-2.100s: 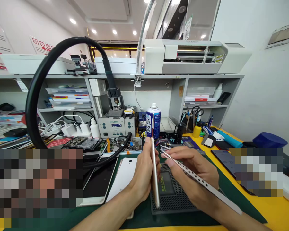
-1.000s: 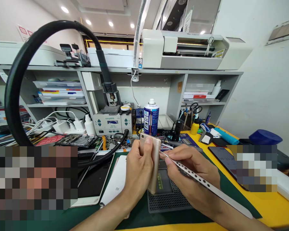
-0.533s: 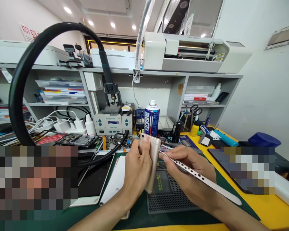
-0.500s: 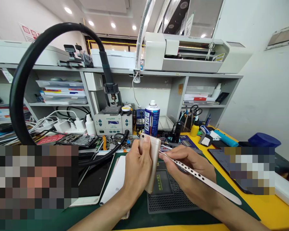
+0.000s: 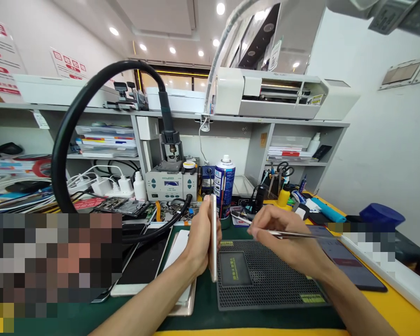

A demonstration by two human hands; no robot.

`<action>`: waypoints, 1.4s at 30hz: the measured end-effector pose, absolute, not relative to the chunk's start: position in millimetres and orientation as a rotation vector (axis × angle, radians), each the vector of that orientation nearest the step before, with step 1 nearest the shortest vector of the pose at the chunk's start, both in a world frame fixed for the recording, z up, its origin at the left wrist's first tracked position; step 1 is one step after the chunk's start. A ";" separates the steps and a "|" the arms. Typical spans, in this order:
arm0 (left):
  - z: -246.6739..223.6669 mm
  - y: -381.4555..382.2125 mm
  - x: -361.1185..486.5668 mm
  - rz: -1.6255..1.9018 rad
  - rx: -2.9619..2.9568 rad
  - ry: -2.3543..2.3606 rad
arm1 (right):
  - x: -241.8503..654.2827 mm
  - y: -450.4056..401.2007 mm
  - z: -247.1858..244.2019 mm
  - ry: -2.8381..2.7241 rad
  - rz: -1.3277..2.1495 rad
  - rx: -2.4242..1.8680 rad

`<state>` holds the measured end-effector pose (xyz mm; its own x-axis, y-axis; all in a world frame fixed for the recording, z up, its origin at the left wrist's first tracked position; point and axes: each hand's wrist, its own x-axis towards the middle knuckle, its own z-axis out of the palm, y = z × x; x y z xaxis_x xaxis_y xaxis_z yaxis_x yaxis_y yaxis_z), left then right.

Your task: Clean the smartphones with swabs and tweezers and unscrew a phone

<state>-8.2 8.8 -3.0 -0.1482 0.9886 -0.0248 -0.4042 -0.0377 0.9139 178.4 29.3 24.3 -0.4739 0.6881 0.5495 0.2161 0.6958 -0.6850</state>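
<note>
My left hand [image 5: 197, 240] is closed around a gold smartphone [image 5: 214, 242]. The phone stands upright on edge, so a narrow side faces me, and it is held above the left end of a dark perforated mat [image 5: 266, 275]. Over the mat's far right part, my right hand [image 5: 285, 233] pinches slim metal tweezers [image 5: 294, 234]. Their shaft points to the right, and the tip by my fingers is too small to make out. A gap separates the right hand from the phone. Below my left wrist lie a white phone [image 5: 177, 252] and a gold-edged one [image 5: 185, 309].
Behind the phone stands a blue spray can [image 5: 225, 186]. A rework station [image 5: 171, 184] with a looping black hose [image 5: 59, 154] is at the back left. A dark-screened tablet [image 5: 145, 261] lies left, and a dark tablet [image 5: 353, 266] lies right. Shelves [image 5: 252, 120] line the back.
The phone has turned from showing its back to showing its edge. My right hand has drawn away to the right with the tweezers, off the phone's side. The view has shifted slightly.
</note>
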 end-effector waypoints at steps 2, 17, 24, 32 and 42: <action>-2.2 9.7 -10.0 1.337 0.693 0.767 | 182.4 35.2 26.5 -2.227 0.739 -0.876; -6.9 9.8 -13.2 1.089 0.574 0.271 | 176.9 60.3 4.1 -2.294 -0.009 -1.132; 7.2 2.5 -13.1 1.223 0.522 0.364 | 156.2 39.5 5.3 -2.027 1.721 -0.886; 12.1 3.6 -11.8 1.269 0.519 0.366 | 149.6 40.1 -9.1 -1.595 2.294 -0.683; 11.5 5.0 -13.1 1.153 0.662 0.530 | 145.1 40.6 -14.3 -1.397 2.448 -0.402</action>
